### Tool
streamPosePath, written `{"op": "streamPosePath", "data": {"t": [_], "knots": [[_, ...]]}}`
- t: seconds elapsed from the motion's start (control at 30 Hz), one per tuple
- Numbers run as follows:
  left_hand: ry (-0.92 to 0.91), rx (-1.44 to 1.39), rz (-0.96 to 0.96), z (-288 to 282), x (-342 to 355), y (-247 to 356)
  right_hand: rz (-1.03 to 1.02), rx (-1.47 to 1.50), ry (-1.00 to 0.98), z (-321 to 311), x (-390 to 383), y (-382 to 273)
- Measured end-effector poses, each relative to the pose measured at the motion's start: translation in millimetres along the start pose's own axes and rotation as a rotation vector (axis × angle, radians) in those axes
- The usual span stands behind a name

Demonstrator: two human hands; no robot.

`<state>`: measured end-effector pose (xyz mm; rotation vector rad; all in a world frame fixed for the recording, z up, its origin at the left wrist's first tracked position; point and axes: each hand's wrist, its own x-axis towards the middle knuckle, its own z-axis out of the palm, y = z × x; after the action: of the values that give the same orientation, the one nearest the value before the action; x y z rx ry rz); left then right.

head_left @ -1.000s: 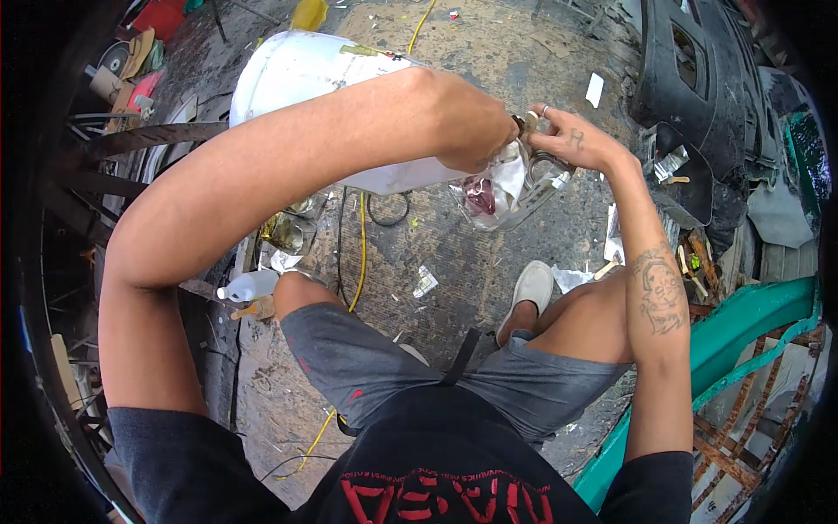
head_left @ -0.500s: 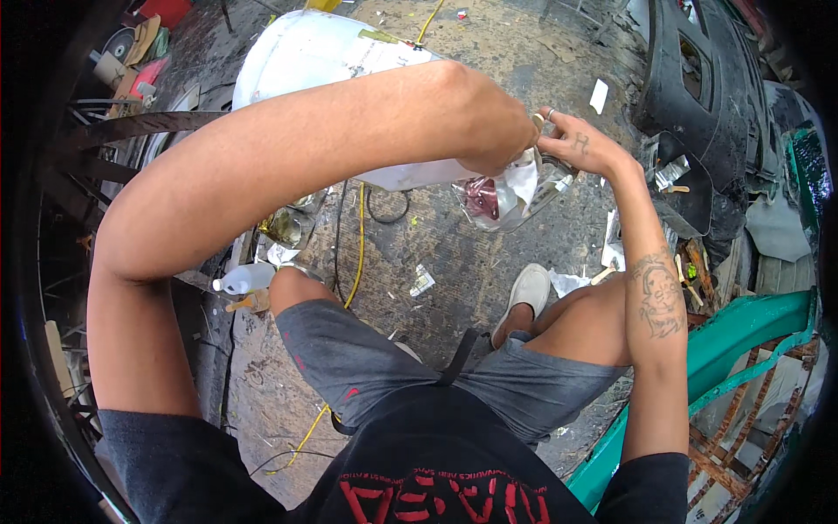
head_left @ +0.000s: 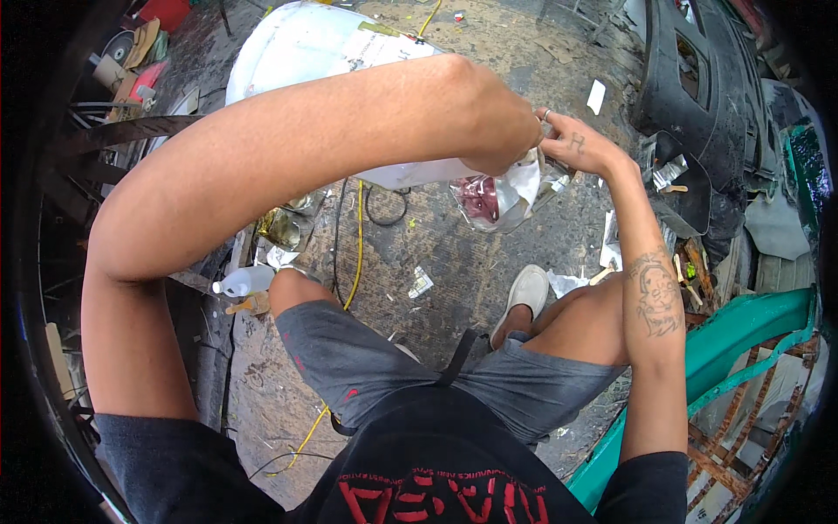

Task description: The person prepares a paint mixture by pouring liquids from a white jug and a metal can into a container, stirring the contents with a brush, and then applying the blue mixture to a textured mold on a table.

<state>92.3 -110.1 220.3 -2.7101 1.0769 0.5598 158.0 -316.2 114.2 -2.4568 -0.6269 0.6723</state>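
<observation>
My left arm reaches across the view, and my left hand (head_left: 499,122) is closed, back toward me, with most of its fingers hidden. Against its fingertips, my right hand (head_left: 587,147) has its fingers bent inward, a ring on one of them; what they pinch is hidden. Directly below both hands is a crumpled clear plastic wrapping (head_left: 506,220) with something dark red (head_left: 477,196) inside. A white sheet-like piece (head_left: 524,182) stands in it beneath my left hand. Whether the wrapping hangs from my hands or rests on something cannot be told.
Behind my left arm lies a large white drum-shaped container (head_left: 288,54). A yellow cord (head_left: 360,236) crosses the littered floor. By my left knee are a translucent bottle (head_left: 247,280) and a brush (head_left: 253,303). At right are a green curved panel (head_left: 742,319) and a dark vehicle panel (head_left: 668,87).
Both hands stay together in nearly the same place. My left hand has shifted slightly, and a small pale piece that showed between the hands is now hidden.
</observation>
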Motion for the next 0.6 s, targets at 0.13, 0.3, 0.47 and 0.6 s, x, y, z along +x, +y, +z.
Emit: {"op": "streamPosePath", "data": {"t": [0.13, 0.3, 0.47, 0.6], "knots": [[-0.004, -0.017, -0.024, -4.4, -1.2, 0.8, -0.023, -0.035, 0.006, -0.3, 1.1, 4.1], [0.037, -0.002, -0.006, -12.0, -5.7, 4.5, -0.016, -0.036, -0.011, -0.8, 1.9, 8.7], [0.084, 0.009, 0.07, -16.8, -7.5, 4.9, -0.052, -0.007, 0.003, 2.9, 6.4, 22.1], [0.071, 0.037, 0.04, -9.6, -5.5, 0.7, -0.006, -0.02, -0.041, 2.6, 6.7, 14.5]]}}
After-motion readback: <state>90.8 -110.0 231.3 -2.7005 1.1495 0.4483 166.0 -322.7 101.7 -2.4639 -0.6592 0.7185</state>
